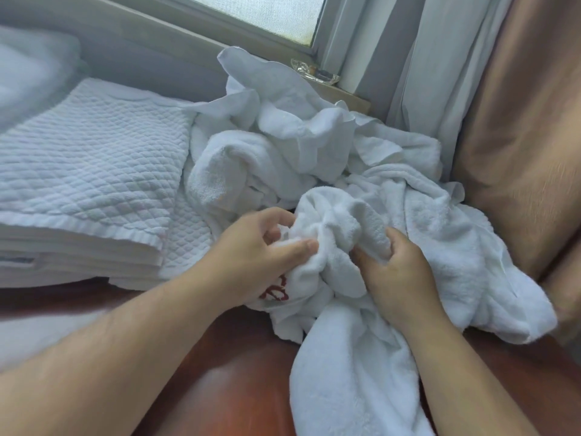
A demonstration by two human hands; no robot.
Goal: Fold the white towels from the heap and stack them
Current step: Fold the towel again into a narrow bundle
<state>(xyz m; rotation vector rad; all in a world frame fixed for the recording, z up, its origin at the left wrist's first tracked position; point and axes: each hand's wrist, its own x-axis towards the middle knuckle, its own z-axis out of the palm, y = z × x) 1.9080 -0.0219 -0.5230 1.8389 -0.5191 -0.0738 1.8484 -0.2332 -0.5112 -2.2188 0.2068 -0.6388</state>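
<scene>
terry towel (pixel 352 357) bunched, long axis 12–6 | left hand (pixel 264 256) + right hand (pixel 399 272): fingers curled, gripping its top | heap (pixel 298 146) at 12

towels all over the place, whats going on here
A person is handling a heap of white towels on a reddish-brown surface. The left hand and the right hand both grip one crumpled towel at the heap's near edge; it is not yet folded. A stack of folded quilted towels sits to the left, beside the heap.

Bare left forearm (pixel 119 350), right forearm (pixel 471 376)
</scene>
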